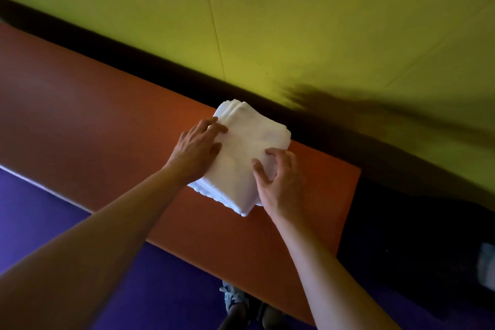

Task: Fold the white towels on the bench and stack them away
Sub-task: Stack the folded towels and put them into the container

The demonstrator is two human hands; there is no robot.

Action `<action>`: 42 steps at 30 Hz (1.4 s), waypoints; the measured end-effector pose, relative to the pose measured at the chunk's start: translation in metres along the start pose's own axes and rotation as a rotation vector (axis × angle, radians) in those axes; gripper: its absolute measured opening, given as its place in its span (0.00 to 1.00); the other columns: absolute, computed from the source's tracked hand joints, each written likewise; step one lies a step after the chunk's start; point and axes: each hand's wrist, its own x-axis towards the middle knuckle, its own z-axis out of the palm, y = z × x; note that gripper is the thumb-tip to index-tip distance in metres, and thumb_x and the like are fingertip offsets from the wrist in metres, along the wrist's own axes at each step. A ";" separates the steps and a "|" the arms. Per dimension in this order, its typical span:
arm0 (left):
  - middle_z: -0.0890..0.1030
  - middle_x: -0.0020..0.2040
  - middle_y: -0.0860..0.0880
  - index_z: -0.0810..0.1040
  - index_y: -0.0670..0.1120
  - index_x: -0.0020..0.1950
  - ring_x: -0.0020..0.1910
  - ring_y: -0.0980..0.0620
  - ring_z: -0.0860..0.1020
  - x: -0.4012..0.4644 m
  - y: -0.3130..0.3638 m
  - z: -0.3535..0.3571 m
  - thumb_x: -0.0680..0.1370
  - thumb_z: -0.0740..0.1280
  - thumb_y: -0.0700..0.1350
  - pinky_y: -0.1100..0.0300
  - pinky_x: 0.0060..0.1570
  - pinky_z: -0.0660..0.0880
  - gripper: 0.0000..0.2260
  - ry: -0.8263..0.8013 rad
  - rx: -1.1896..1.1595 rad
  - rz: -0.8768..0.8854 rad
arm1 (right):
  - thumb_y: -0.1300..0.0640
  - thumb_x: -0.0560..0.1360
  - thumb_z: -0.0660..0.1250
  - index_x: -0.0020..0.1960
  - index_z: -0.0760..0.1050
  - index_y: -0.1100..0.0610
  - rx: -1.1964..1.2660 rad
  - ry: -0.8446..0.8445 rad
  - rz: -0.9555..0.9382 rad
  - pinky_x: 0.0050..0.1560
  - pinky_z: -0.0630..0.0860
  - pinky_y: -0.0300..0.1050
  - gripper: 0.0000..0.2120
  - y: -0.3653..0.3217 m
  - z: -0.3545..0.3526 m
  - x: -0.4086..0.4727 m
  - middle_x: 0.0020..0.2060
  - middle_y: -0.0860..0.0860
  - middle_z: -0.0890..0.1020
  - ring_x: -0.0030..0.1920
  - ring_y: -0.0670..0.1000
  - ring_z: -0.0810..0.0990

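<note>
Since every white towel in view already lies folded in one stack of towels (241,158) between your hands, the folding looks close to finished, and what seems left is squaring the pile and carrying it off to wherever it gets stored; that place is not in view. Your left hand (197,149) rests with fingers spread and fairly straight against the stack's left side and top edge. Your right hand (280,182) sits on the near right corner, fingers curled and pressing into the top layer; whether it truly pinches the cloth I cannot tell. The towels are soft, thick terry, a squarish block with rounded, layered edges showing below your left wrist. Under them the counter (93,115) is a smooth, matte orange slab, long and flat, ending just right of your right hand. Beyond the fingertips rises a plain yellow-green wall (294,21)
</note>
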 end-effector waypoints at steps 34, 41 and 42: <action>0.75 0.67 0.55 0.70 0.68 0.70 0.60 0.54 0.79 -0.011 -0.013 0.075 0.74 0.72 0.54 0.58 0.51 0.82 0.26 -0.065 -1.100 -0.161 | 0.42 0.72 0.72 0.73 0.67 0.38 0.650 -0.208 0.068 0.63 0.78 0.54 0.31 0.061 0.032 0.030 0.69 0.41 0.74 0.67 0.44 0.76; 0.74 0.69 0.54 0.71 0.65 0.70 0.62 0.54 0.78 -0.058 0.062 0.072 0.74 0.71 0.51 0.56 0.56 0.80 0.26 -0.045 -1.076 -0.053 | 0.44 0.73 0.72 0.74 0.67 0.40 0.726 -0.147 0.034 0.65 0.77 0.55 0.31 0.087 -0.037 -0.017 0.71 0.42 0.72 0.69 0.45 0.74; 0.74 0.69 0.55 0.71 0.65 0.70 0.62 0.54 0.78 -0.067 0.076 0.073 0.74 0.72 0.51 0.57 0.55 0.80 0.26 -0.040 -1.070 -0.040 | 0.44 0.73 0.72 0.73 0.67 0.40 0.729 -0.144 0.028 0.66 0.76 0.56 0.31 0.093 -0.052 -0.024 0.71 0.41 0.72 0.69 0.46 0.74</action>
